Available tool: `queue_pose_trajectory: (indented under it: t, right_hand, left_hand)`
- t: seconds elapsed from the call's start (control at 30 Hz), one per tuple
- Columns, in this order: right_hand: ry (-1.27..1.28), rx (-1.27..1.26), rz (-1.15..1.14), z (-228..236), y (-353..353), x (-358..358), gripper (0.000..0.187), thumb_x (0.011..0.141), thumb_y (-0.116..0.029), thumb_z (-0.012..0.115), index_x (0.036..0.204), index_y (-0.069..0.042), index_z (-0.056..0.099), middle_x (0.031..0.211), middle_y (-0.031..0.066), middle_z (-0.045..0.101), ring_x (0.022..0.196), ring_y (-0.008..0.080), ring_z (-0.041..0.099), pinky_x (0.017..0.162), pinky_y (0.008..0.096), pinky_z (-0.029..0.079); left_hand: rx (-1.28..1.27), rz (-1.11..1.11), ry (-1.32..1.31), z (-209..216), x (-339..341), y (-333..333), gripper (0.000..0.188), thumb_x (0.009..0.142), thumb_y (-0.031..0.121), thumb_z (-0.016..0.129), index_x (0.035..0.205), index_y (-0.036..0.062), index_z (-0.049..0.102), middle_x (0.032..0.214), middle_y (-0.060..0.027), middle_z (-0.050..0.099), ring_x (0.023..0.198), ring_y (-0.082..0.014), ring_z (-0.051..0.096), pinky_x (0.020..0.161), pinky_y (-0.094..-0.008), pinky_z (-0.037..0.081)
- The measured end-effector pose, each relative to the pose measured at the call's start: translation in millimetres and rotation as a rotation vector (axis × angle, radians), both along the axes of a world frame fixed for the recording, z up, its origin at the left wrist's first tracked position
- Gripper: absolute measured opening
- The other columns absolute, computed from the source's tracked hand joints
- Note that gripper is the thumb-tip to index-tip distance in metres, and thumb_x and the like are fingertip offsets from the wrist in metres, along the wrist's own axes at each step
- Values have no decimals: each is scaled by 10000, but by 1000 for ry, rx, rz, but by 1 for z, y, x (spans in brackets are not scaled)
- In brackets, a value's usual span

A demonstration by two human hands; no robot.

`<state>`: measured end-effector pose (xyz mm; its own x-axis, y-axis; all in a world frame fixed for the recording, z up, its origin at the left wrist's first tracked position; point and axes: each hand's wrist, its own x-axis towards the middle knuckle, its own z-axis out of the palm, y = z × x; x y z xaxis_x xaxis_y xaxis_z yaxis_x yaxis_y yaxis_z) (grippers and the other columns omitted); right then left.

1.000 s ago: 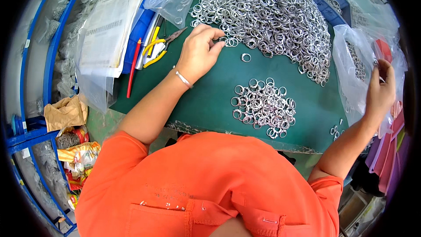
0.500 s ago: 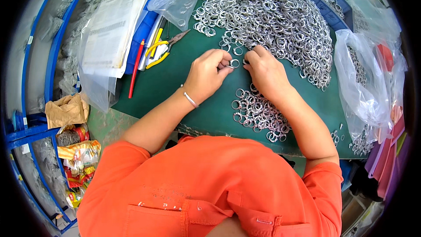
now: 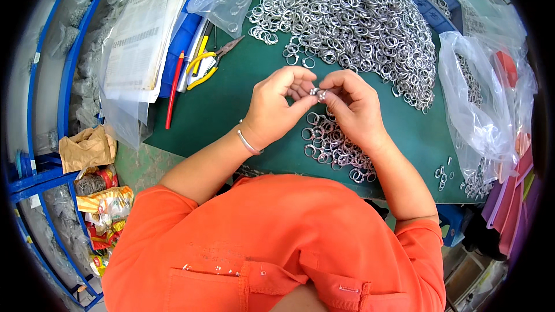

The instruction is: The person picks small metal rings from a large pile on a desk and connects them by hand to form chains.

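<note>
My left hand (image 3: 280,101), with a silver bangle (image 3: 248,142) at its wrist, pinches a small silver ring (image 3: 314,91) between thumb and fingers. Close against it, my right hand (image 3: 355,107) grips another silver ring (image 3: 322,96) in its fingertips. The two rings meet or nearly meet; which it is I cannot tell. A large pile of silver rings (image 3: 364,17) spreads over the green table (image 3: 231,110) beyond my hands. Partly under my right hand lies a smaller pile of rings (image 3: 335,144). A few loose rings (image 3: 308,62) lie just past my fingertips.
Yellow-handled pliers (image 3: 211,63), a red pen (image 3: 174,89) and a stack of papers (image 3: 139,40) lie on the left. A blue bin (image 3: 430,0) stands at the far right, near a clear plastic bag (image 3: 477,104). Blue shelving (image 3: 75,58) lines the left side.
My hands have come together, and the rings in my fingertips are now side by side. Before, they were apart, with a ring showing in the left hand. The view has shifted slightly.
</note>
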<state>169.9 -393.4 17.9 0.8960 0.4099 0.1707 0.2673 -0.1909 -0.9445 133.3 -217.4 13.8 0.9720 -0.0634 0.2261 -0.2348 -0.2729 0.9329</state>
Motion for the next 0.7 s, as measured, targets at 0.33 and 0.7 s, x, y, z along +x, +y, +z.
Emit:
queue_pose_trajectory:
  t: [0.33, 0.7]
  right_hand:
    - [756, 298, 6, 29, -27, 0, 145, 896, 1, 585, 1027, 53, 621, 861, 103, 670, 684, 126, 639, 581, 233, 531]
    - [-779, -978, -834, 118, -201, 34, 314, 802, 109, 536, 1054, -31, 662, 1023, 130, 667, 984, 281, 635, 850, 343, 492]
  left_hand:
    - [303, 132, -56, 0, 34, 21, 296, 793, 42, 711, 1079, 51, 635, 1000, -73, 617, 834, -175, 624, 754, -280, 494]
    - [529, -60, -158, -18, 40, 18, 283, 751, 49, 720, 1019, 37, 631, 996, -103, 580, 936, -278, 578, 840, -363, 472]
